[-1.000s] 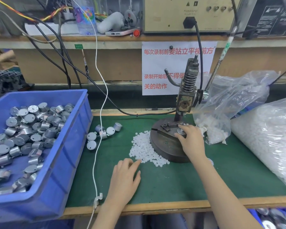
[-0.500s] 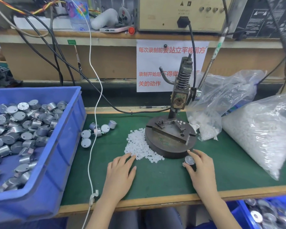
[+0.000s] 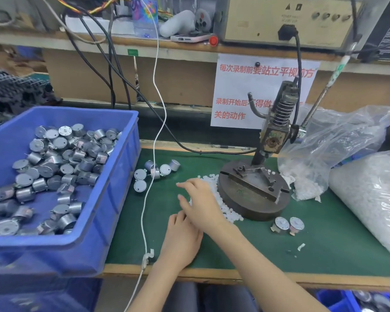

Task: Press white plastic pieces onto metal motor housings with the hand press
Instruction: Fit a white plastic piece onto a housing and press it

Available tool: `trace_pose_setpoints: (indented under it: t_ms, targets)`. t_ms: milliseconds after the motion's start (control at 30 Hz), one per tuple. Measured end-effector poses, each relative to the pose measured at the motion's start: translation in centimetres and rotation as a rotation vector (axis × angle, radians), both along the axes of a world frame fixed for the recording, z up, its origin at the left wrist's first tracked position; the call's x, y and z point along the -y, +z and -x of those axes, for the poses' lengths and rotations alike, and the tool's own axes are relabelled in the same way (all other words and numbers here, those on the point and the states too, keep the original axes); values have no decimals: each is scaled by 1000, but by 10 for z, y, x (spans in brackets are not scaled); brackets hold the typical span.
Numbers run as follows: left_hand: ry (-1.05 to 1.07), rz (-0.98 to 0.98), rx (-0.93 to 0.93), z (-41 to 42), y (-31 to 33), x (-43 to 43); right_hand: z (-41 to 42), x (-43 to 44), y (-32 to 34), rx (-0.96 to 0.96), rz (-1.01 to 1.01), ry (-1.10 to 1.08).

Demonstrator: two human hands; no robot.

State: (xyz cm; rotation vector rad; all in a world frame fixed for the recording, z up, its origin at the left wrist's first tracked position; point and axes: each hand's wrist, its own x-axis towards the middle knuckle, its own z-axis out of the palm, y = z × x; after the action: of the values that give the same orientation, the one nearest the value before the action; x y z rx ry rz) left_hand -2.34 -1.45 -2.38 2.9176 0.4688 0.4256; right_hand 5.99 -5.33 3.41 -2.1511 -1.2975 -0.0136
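The hand press [image 3: 254, 190] stands on the green mat [image 3: 245, 248], its round base bare under the ram. A heap of small white plastic pieces [image 3: 229, 212] lies against the base's left side. My right hand [image 3: 200, 203] reaches across over that heap with fingers spread and relaxed, holding nothing that I can see. My left hand [image 3: 180, 242] rests flat on the mat just below it, partly under the right wrist. Two metal motor housings with white caps [image 3: 287, 225] lie in front of the press. Several bare housings [image 3: 154, 173] lie left of the heap.
A blue bin [image 3: 113, 199] full of metal housings fills the left. Clear bags of white pieces [image 3: 369, 199] crowd the right side. A white cord [image 3: 154, 140] hangs down across the mat's left part. The press lever [image 3: 324, 91] slants up to the right.
My right hand left a capped housing in front of the press and swung left across to the white heap. My left hand stayed on the mat.
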Motion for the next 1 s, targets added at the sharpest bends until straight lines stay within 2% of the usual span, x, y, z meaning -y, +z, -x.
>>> trace_pose_setpoints:
  t_ms: [167, 300, 433, 633, 800, 900, 1000]
  targets:
    - [-14, -137, 27, 5, 15, 4, -7, -73, 2, 186, 200, 93]
    - [1, -67, 106, 4, 11, 6, -36, -100, -2, 354, 357, 12]
    - [44, 14, 129, 3, 9, 4, -51, -109, -10, 498, 384, -16]
    - [67, 91, 102, 2, 10, 1, -55, -117, -22, 488, 341, 13]
    - [121, 217, 194, -3, 2, -2, -57, -112, -23, 419, 326, -6]
    - [144, 289, 224, -4, -1, -7, -58, -97, -16, 163, 245, 41]
    - [170, 403, 282, -5, -2, -11, -47, -62, -10, -132, -54, -15]
